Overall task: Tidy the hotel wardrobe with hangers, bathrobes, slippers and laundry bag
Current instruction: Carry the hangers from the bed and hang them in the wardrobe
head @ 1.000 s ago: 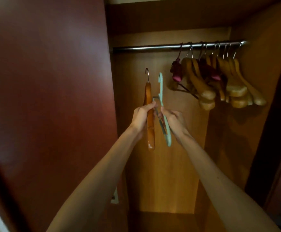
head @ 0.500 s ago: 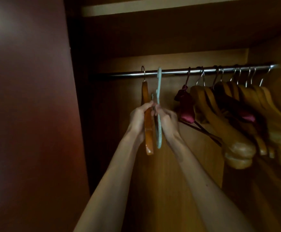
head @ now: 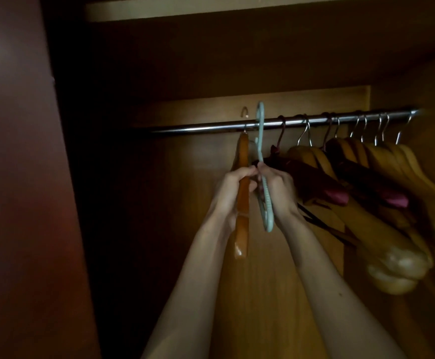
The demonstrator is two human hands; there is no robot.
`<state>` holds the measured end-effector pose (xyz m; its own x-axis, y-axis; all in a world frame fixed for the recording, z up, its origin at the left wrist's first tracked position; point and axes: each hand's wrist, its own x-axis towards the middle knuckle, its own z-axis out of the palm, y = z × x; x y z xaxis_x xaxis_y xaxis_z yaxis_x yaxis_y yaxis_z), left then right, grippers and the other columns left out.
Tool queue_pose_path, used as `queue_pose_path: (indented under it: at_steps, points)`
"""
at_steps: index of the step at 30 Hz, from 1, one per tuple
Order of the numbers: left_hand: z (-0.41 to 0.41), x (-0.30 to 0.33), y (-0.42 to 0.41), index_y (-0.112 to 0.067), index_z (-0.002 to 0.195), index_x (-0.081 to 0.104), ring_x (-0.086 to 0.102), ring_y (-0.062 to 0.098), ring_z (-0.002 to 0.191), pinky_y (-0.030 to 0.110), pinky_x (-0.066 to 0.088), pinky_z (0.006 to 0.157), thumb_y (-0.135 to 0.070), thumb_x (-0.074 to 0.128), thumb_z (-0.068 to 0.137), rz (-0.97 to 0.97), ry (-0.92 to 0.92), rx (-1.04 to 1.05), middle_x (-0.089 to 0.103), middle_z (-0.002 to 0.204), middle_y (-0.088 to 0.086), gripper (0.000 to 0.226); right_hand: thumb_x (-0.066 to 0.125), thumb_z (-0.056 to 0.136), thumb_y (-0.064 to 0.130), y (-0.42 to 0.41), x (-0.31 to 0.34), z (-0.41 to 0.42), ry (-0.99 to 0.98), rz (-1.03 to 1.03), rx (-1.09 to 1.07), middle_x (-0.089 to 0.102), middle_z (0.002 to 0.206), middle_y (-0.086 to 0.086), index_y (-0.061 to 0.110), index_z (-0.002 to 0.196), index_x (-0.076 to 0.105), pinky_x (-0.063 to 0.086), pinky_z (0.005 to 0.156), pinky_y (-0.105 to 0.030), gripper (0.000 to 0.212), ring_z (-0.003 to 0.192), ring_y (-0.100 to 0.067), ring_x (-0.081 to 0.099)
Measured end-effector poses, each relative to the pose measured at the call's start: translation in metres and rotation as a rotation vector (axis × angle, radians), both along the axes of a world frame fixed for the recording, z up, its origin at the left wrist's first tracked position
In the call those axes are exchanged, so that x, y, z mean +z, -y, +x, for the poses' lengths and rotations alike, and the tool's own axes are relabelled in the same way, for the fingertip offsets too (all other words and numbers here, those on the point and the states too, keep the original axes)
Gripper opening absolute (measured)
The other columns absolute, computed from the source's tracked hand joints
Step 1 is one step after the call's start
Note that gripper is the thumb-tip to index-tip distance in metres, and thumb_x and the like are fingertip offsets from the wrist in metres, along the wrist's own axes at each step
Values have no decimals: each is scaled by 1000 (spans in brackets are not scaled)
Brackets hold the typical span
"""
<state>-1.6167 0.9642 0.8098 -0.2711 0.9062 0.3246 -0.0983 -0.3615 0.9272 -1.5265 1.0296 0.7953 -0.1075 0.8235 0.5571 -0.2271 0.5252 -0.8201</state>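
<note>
2 hands work under the wardrobe's metal rail [head: 211,127], which runs left to right with a bunch of wooden hangers [head: 382,203] crowded at its right end. Left hand [head: 230,193] grips an orange wooden hanger [head: 242,203], its hook raised at the rail. Right hand [head: 278,193] grips a pale green plastic hanger [head: 261,141], hook also above the rail. Best, I judge, to lower each hook fully over the rail before letting go, left of the bunch.
</note>
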Motion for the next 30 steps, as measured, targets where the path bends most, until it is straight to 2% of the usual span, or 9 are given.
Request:
queue_pose_path:
  at_steps: [4, 5, 8, 13, 18, 22, 25, 28, 30]
  points:
    - [11, 13, 2, 2, 128, 65, 68, 6, 54, 9, 53, 55, -23, 54, 102, -44, -51, -37, 72, 64, 5, 37, 59, 93, 39, -11, 5, 11, -97, -189, 52, 49, 51, 0, 21, 55, 58, 34, 51, -32, 42, 45, -14, 44]
    - [14, 15, 2, 3, 127, 64, 64, 5, 48, 9, 50, 50, -22, 54, 102, -60, -42, -43, 68, 59, 5, 37, 59, 92, 38, -15, 6, 14, -105, -206, 61, 47, 50, -1, 20, 55, 56, 33, 50, -32, 42, 43, -14, 42]
    - [16, 8, -7, 6, 123, 65, 44, 3, 36, 13, 36, 37, -22, 54, 102, -97, 17, -42, 50, 51, -2, 37, 59, 93, 35, -24, 1, 21, -63, -215, 81, 46, 48, 2, 18, 58, 56, 33, 48, -30, 39, 43, -14, 42]
    - [19, -15, -16, -5, 124, 70, 54, -2, 54, 17, 56, 61, -28, 58, 98, -64, -36, 33, 71, 68, -13, 36, 56, 95, 35, -29, -8, 28, 16, -219, 118, 46, 49, 7, 20, 63, 54, 33, 55, -30, 35, 43, -8, 42]
    - [24, -17, -12, -9, 112, 76, 55, 1, 51, 13, 41, 45, -27, 63, 94, -43, -3, 125, 63, 58, -9, 28, 59, 91, 38, -27, -2, 32, 81, -221, 104, 50, 47, 10, 20, 68, 59, 34, 55, -29, 30, 44, -7, 45]
    - [26, -21, -12, -4, 108, 76, 61, 7, 55, 19, 50, 56, -30, 69, 90, -29, -9, 168, 65, 66, 0, 33, 59, 97, 34, -21, -8, 32, 38, -188, 103, 53, 45, 12, 20, 66, 59, 38, 53, -23, 33, 40, 0, 49]
    - [30, -32, -15, -8, 104, 75, 73, 13, 80, 30, 58, 82, -44, 68, 90, -17, -105, 242, 77, 85, 3, 39, 62, 97, 37, -9, -18, 36, -41, -156, 75, 67, 58, 11, 22, 75, 67, 49, 53, -20, 27, 53, -3, 65]
    - [34, -55, -19, -7, 89, 71, 67, 9, 70, 27, 54, 76, -42, 63, 96, 138, -168, 421, 70, 73, -3, 37, 56, 101, 37, 1, -40, 42, -43, -59, 47, 70, 68, 11, 25, 83, 70, 52, 61, -21, 25, 66, -5, 68]
    - [35, -82, -22, -8, 83, 64, 60, 22, 67, 36, 52, 72, -37, 60, 98, 238, -163, 527, 63, 70, 6, 33, 54, 102, 28, 5, -66, 46, -2, -24, 40, 69, 71, 13, 21, 88, 69, 49, 63, -18, 22, 68, -1, 65]
